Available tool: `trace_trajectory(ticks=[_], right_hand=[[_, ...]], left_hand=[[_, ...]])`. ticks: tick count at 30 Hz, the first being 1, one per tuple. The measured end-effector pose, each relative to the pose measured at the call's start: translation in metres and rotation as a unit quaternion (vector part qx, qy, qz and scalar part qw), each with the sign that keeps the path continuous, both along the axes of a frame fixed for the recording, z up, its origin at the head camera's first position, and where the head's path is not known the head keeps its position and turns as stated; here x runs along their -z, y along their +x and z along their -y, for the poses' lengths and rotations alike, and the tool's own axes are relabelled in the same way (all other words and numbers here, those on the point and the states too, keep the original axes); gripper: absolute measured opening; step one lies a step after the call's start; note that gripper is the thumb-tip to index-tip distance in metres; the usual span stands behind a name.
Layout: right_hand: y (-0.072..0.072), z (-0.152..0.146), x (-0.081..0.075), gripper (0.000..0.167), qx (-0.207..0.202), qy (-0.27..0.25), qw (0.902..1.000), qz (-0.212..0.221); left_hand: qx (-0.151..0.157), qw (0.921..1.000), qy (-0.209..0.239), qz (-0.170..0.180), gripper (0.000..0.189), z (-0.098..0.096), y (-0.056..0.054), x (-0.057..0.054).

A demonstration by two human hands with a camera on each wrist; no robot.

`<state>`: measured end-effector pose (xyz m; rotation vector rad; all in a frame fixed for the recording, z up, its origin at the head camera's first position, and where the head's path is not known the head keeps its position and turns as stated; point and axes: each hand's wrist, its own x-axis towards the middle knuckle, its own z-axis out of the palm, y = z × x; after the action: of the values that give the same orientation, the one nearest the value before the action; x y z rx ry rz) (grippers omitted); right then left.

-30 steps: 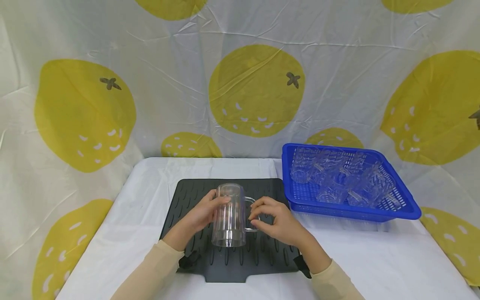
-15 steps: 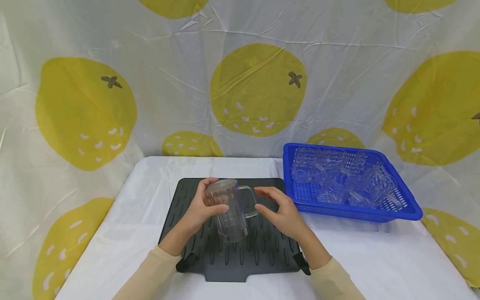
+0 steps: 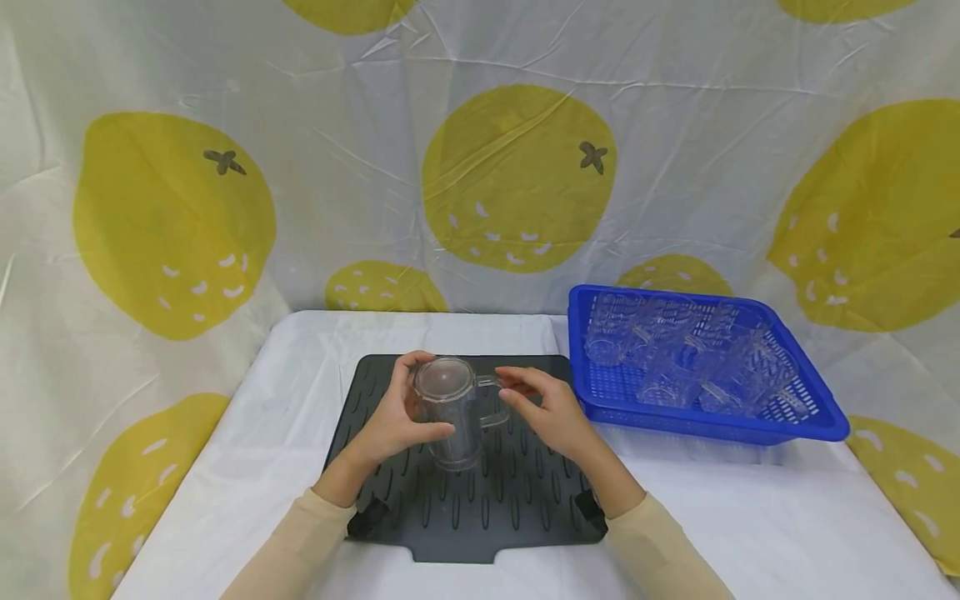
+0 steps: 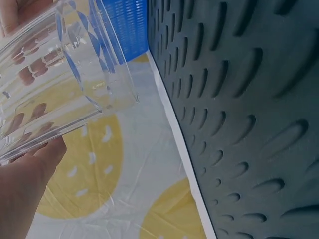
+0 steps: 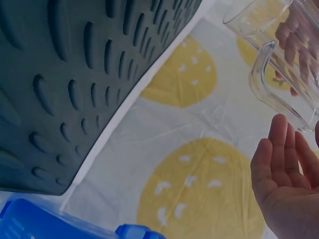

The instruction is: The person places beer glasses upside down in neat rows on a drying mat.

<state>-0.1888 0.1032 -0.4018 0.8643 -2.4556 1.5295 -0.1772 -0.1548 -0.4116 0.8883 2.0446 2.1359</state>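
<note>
The clear mug (image 3: pixel 455 429) has tipped its upper end toward the wearer above the black ridged mat (image 3: pixel 465 529), gripped by the left hand (image 3: pixel 396 421), its handle (image 3: pixel 495 420) just beside the right hand's (image 3: pixel 551 410) relaxed, unclenched fingers.

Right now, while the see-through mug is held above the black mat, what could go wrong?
The clear mug could slip and drop onto the black mat, since only the left hand seems to grip it. The right hand, close by the handle, might knock it.
</note>
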Motion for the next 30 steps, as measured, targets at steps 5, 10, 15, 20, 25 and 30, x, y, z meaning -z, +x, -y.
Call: trace_trajectory(ticks=[5,10,15,20,25,30], right_hand=[[-0.011,0.012,0.002,0.028,-0.024,0.015,0.9996,-0.01],[-0.025,0.028,0.003,0.026,-0.029,0.029,0.9991,-0.014],[-0.04,0.043,0.004,0.025,-0.027,0.031,0.9987,-0.03],[-0.054,0.059,0.001,0.025,-0.024,0.048,0.9986,-0.003],[-0.065,0.075,0.002,0.026,-0.019,0.071,0.9973,0.004],[-0.074,0.09,0.009,0.027,-0.002,0.082,0.9966,0.011]], left_hand=[[-0.003,0.9994,-0.032,-0.011,0.091,0.011,-0.005,-0.001],[-0.042,0.9956,-0.084,-0.004,0.09,0.027,-0.011,-0.008],[-0.069,0.9907,-0.116,0.018,0.082,0.043,-0.022,-0.012],[-0.088,0.987,-0.126,0.045,0.081,0.058,-0.035,-0.012],[-0.097,0.9853,-0.126,0.061,0.083,0.071,-0.047,-0.01],[-0.094,0.9853,-0.114,0.086,0.082,0.081,-0.059,-0.009]])
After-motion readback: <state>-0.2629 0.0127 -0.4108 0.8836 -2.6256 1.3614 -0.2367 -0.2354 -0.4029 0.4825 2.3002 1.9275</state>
